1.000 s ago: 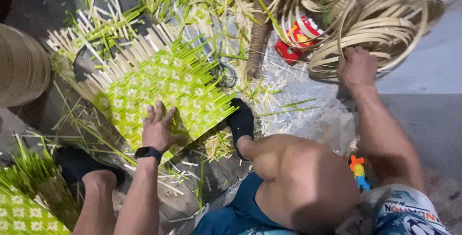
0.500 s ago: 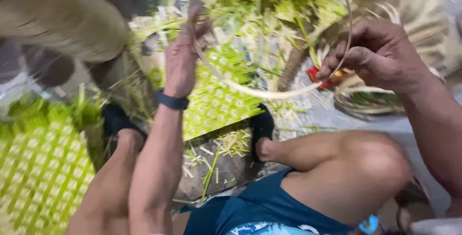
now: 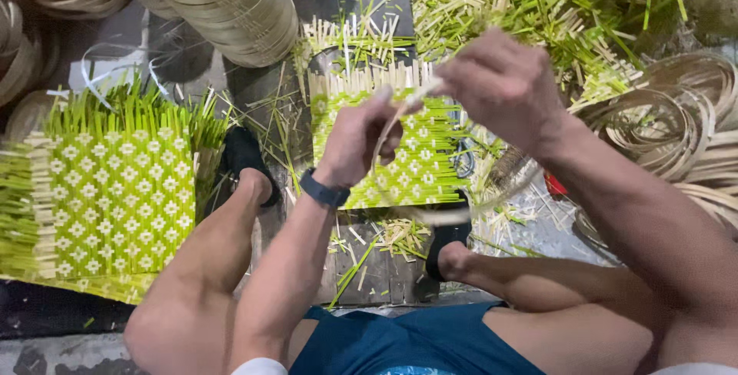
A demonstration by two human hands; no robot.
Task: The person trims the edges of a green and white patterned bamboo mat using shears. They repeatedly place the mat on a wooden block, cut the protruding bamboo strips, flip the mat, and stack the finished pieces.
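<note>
Hands meet above the work: the left hand [image 3: 360, 138] and right hand [image 3: 503, 83] each pinch an end of a pale bamboo strip [image 3: 393, 125], apparently readying it for weaving; threading it in looks to call for steady alignment. Below lies the woven mat [image 3: 411, 156], green-and-cream, flat, its edges fringed with stiff splints.
</note>
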